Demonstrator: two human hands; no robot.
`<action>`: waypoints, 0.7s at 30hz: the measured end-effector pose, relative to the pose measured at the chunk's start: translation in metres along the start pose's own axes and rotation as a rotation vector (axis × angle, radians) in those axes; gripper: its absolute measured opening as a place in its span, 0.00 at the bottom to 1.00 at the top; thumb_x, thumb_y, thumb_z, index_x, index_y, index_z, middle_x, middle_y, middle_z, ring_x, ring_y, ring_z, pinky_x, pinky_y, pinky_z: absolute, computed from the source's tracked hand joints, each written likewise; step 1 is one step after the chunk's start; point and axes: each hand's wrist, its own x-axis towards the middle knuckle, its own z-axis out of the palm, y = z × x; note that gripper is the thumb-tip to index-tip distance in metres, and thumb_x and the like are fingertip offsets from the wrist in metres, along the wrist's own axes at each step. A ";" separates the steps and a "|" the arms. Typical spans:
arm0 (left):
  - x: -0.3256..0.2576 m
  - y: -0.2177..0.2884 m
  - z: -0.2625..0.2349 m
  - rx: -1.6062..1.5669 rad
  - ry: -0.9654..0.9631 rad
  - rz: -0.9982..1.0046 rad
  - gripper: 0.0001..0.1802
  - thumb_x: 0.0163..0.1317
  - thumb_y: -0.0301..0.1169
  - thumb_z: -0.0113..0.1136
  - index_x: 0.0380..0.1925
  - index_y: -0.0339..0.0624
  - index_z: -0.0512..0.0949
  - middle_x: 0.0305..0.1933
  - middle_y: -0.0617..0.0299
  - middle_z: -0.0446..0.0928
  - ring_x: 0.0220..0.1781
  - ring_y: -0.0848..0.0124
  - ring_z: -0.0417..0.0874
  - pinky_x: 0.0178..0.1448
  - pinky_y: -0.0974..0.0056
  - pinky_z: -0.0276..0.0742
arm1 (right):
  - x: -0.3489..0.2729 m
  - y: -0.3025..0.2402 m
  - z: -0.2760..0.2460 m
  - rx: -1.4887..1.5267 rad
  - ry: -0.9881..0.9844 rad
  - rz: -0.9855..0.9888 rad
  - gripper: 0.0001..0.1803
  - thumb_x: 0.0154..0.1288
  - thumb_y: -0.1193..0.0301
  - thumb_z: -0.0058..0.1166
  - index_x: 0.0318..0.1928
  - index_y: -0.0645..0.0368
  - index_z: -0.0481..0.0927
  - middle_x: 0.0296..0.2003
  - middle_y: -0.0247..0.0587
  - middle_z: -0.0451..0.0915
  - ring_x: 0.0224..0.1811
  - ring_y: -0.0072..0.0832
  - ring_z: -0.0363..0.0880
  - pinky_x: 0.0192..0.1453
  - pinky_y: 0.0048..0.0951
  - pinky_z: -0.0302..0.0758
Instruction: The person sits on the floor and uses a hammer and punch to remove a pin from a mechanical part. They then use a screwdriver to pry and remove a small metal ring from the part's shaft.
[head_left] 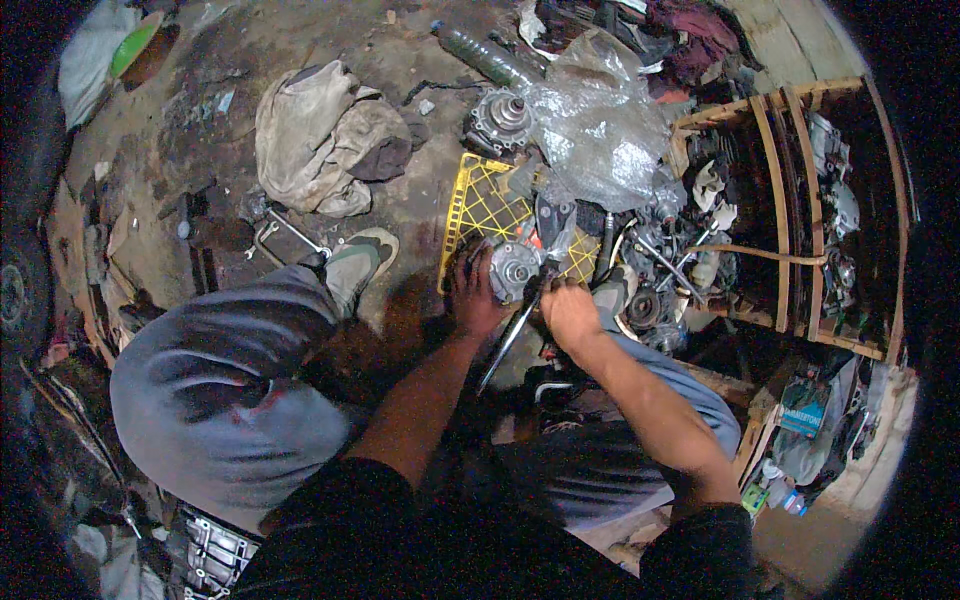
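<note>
Between my hands a round grey metal housing [514, 268] with a hub in its middle rests on a yellow plastic crate [463, 205]. My left hand [474, 296] grips the housing along its left side, fingers curled on the rim. Close to the housing's right edge, my right hand [568, 308] is closed around one end of a long shiny metal bar [506, 346], which slants down to the left. The bar's upper end is hidden under the fingers, so I cannot tell its tip. A dark metal bracket [554, 222] lies just beyond the housing.
A second round metal housing [502, 117] sits behind the crate beside clear plastic wrap [610, 125]. A crumpled cloth [325, 135] and wrenches [290, 236] lie on the floor to the left. Several metal parts and a wooden rack [785, 220] stand at the right.
</note>
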 end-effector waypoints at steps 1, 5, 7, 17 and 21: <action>-0.001 0.000 0.000 0.017 -0.003 0.007 0.69 0.32 0.53 0.82 0.75 0.44 0.55 0.77 0.53 0.58 0.77 0.42 0.56 0.78 0.36 0.54 | -0.003 0.000 0.008 -0.027 0.039 -0.040 0.08 0.63 0.73 0.51 0.34 0.59 0.84 0.33 0.55 0.84 0.39 0.50 0.86 0.45 0.45 0.82; -0.002 0.003 -0.002 0.022 -0.027 -0.038 0.70 0.30 0.52 0.83 0.75 0.45 0.55 0.78 0.55 0.58 0.78 0.43 0.55 0.77 0.36 0.54 | -0.002 -0.005 0.002 0.065 0.070 0.075 0.10 0.65 0.71 0.49 0.36 0.59 0.84 0.32 0.54 0.84 0.38 0.51 0.85 0.45 0.46 0.81; -0.002 0.005 -0.002 0.064 -0.052 -0.073 0.71 0.29 0.51 0.84 0.75 0.46 0.55 0.78 0.56 0.58 0.78 0.43 0.55 0.77 0.36 0.54 | 0.006 -0.007 0.008 0.151 0.190 0.231 0.10 0.65 0.71 0.51 0.36 0.59 0.86 0.33 0.53 0.86 0.39 0.48 0.87 0.44 0.49 0.83; -0.004 -0.012 0.015 0.049 0.004 -0.040 0.67 0.37 0.59 0.78 0.76 0.45 0.56 0.78 0.57 0.60 0.78 0.46 0.58 0.77 0.36 0.53 | -0.021 0.002 -0.049 0.047 0.112 0.129 0.08 0.63 0.74 0.53 0.34 0.59 0.86 0.34 0.52 0.87 0.38 0.47 0.89 0.41 0.47 0.85; 0.003 0.006 0.002 0.136 -0.029 -0.080 0.69 0.35 0.61 0.79 0.76 0.45 0.56 0.77 0.55 0.61 0.77 0.46 0.59 0.77 0.36 0.52 | -0.023 0.044 -0.036 0.230 0.238 0.310 0.16 0.49 0.76 0.65 0.42 0.60 0.84 0.37 0.60 0.83 0.41 0.56 0.83 0.47 0.51 0.81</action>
